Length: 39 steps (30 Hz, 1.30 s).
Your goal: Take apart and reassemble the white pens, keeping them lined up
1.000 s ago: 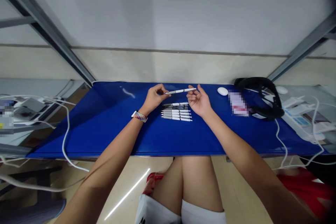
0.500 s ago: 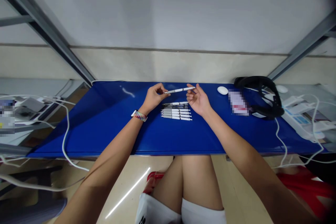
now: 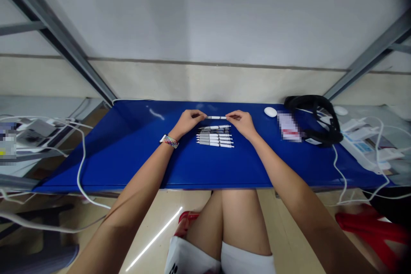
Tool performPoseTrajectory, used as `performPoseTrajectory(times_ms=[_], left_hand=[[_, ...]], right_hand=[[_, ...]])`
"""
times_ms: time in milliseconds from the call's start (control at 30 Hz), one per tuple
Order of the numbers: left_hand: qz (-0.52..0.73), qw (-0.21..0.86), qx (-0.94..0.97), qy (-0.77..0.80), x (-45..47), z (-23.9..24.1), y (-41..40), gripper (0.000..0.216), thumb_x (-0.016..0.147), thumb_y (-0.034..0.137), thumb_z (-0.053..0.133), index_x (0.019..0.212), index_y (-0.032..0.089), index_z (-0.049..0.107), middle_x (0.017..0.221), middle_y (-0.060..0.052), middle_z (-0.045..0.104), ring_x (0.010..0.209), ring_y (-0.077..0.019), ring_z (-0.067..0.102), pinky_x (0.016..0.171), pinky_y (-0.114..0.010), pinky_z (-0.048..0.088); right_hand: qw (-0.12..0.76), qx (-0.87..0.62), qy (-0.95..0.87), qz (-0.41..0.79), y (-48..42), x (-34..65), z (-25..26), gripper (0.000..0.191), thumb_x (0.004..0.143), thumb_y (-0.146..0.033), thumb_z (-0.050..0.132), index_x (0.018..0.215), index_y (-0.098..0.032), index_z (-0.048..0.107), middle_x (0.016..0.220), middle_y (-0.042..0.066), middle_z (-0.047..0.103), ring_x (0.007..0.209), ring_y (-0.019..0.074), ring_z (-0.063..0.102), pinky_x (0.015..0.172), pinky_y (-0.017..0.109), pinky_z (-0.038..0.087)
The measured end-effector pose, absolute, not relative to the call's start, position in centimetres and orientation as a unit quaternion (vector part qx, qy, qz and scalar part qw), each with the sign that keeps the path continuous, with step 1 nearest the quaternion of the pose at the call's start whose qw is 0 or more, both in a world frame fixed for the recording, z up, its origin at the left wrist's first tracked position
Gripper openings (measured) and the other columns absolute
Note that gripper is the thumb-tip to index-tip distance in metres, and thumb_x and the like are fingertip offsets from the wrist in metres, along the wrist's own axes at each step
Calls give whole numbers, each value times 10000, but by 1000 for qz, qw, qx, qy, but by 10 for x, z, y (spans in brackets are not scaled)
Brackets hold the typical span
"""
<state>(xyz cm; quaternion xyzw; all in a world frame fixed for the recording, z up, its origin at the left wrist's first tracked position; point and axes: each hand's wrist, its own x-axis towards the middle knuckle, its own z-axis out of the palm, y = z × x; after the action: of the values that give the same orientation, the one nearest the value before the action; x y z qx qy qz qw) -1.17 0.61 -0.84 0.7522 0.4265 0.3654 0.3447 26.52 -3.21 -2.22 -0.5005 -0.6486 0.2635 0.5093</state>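
A white pen [image 3: 217,117] lies level between my two hands, just above the blue table mat [image 3: 128,154]. My left hand [image 3: 189,120] pinches its left end and my right hand [image 3: 241,122] pinches its right end. Directly in front of the held pen, several more white pens [image 3: 214,137] lie side by side in a neat row on the mat. A coloured band is on my left wrist.
A white mouse [image 3: 270,112], a black headset strap [image 3: 316,113] and a blurred card [image 3: 288,126] lie at the right of the mat. White cables and boxes [image 3: 366,145] crowd the far right, more cables [image 3: 78,154] hang at the left. Metal frame struts rise at both sides.
The pen was tilted and held mainly by my left hand, with my right hand open under its tip. Now both hands pinch its ends and it has come down level, close to the row.
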Motion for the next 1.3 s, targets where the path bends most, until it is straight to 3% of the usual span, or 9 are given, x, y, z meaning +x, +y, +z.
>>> performPoseTrajectory(times_ms=[200,433,600,800,933,1300], left_hand=[[307,323,798,406,-14,-12,8,140,868,308,707,861,218,814,924,-55,822,867,-223,747,815,-336,533],[285,241,853,365,-12,-9,7,104,831,229,692,835,231,796,884,-35,806,831,-210,717,875,-354,515],[293,254,844,371,-11,-8,5,142,854,230,647,855,220,789,903,-36,802,837,-209,717,885,-349,511],[400,350,735,421,9,-14,-5,217,937,356,601,944,204,756,1004,-64,803,958,-234,722,899,-349,527],[468,376,672,434,28,-18,-17,206,943,319,569,889,205,732,994,-65,792,1014,-235,719,980,-361,515],[503,414,618,440,37,-22,-21,306,989,375,514,832,197,707,938,-74,772,965,-222,704,941,-354,537]], right_hand=[[423,-494,-733,197,-42,265,-15,139,862,-179,686,833,-227,814,915,64,782,874,236,735,831,380,570],[393,-494,-759,158,-44,264,-13,169,898,-156,666,851,-239,805,940,64,782,906,245,726,848,389,552],[383,-495,-766,147,-43,266,-16,184,915,-165,647,858,-245,803,954,64,783,952,259,719,905,419,543],[465,-507,-697,200,-45,252,-27,194,902,-237,649,1005,-251,814,1061,76,773,973,253,737,932,424,583],[517,-503,-641,261,-48,235,-37,240,907,-302,640,1070,-260,812,1156,74,794,1103,278,733,1036,457,558],[492,-519,-659,233,-54,224,-35,244,936,-214,589,1047,-251,802,1183,81,792,1184,277,713,1092,460,518]])
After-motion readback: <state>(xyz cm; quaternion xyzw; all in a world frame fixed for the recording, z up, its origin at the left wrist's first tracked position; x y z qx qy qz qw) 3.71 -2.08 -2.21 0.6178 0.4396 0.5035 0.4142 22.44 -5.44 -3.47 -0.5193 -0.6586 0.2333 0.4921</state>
